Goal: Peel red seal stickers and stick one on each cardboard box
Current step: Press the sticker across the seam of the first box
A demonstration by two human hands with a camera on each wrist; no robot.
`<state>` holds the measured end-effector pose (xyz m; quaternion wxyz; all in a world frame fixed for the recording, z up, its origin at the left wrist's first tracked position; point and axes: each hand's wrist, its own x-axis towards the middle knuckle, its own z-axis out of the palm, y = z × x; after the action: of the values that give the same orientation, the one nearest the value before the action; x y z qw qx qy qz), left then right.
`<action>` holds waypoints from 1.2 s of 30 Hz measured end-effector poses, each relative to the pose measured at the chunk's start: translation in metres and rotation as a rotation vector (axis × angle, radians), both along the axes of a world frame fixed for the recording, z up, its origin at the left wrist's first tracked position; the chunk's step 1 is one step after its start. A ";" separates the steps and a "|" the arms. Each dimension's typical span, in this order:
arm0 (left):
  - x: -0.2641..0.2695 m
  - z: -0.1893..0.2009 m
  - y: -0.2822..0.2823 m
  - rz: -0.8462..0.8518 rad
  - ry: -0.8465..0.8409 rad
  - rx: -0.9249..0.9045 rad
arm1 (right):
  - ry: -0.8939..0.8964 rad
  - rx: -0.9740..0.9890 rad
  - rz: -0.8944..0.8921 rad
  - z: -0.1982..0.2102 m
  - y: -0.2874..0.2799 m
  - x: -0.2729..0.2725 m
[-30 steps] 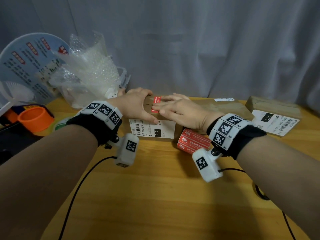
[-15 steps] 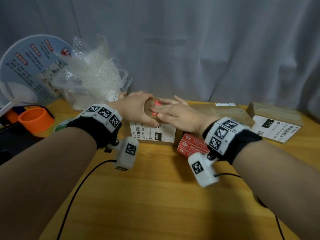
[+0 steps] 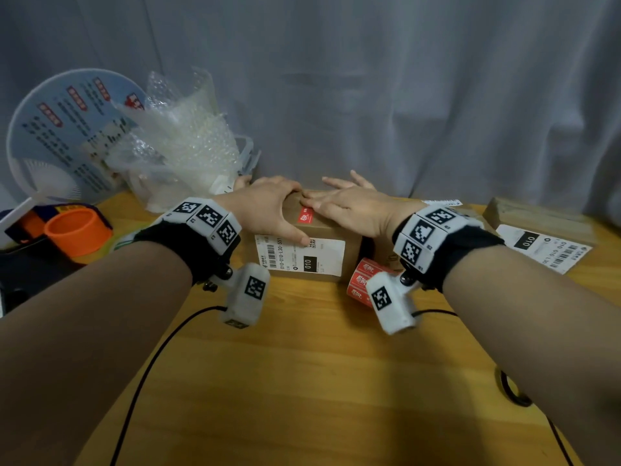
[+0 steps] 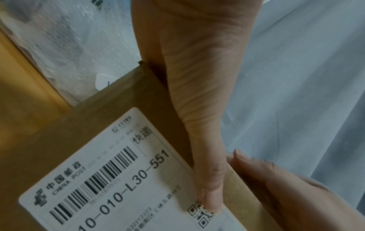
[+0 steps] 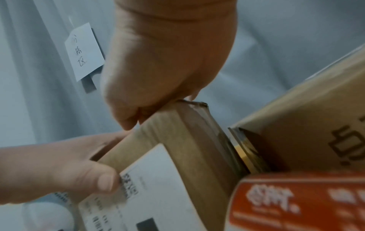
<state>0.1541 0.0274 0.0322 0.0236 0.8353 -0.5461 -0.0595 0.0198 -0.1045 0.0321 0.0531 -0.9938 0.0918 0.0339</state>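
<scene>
A cardboard box [image 3: 349,253] with a white shipping label stands at the middle of the table. A red seal sticker [image 3: 305,216] lies across its top front edge. My left hand [image 3: 268,210] grips the box's top left, its thumb [image 4: 209,179] reaching down the front onto the label. My right hand [image 3: 346,206] lies flat on the box top [image 5: 187,132], straight fingers pressing beside the sticker. A roll of red stickers [image 3: 361,280] lies at the box's right front corner. Two more cardboard boxes sit to the right, one [image 3: 477,213] behind my right wrist, one [image 3: 537,216] farther right.
A bag of bubble wrap [image 3: 181,142] and a round printed fan [image 3: 64,136] stand at the back left. An orange tape roll [image 3: 77,230] sits at the left edge. Grey curtain hangs close behind the table. A black cable [image 3: 151,364] trails over the near tabletop.
My right hand has shifted slightly back over the box top, so more of the red sticker shows. The left hand keeps its hold on the box.
</scene>
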 end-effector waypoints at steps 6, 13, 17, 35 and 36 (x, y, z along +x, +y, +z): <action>0.007 0.002 -0.007 -0.013 -0.015 0.025 | 0.030 -0.033 -0.105 0.000 -0.010 0.017; 0.026 0.010 -0.024 0.015 -0.030 0.050 | -0.104 0.072 -0.189 -0.007 -0.028 0.021; 0.037 0.013 -0.031 0.022 -0.004 0.055 | -0.115 0.101 -0.188 -0.009 -0.034 0.021; -0.051 0.020 -0.020 -0.145 0.103 -0.450 | -0.424 0.211 -0.390 0.004 -0.034 -0.088; -0.060 0.017 -0.020 -0.154 0.131 -0.469 | -0.435 0.217 -0.425 0.003 -0.032 -0.096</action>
<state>0.0943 0.0069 0.0492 0.2475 0.7571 -0.6044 0.0133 -0.0762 -0.1362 0.0350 0.1830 -0.9247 0.2798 -0.1818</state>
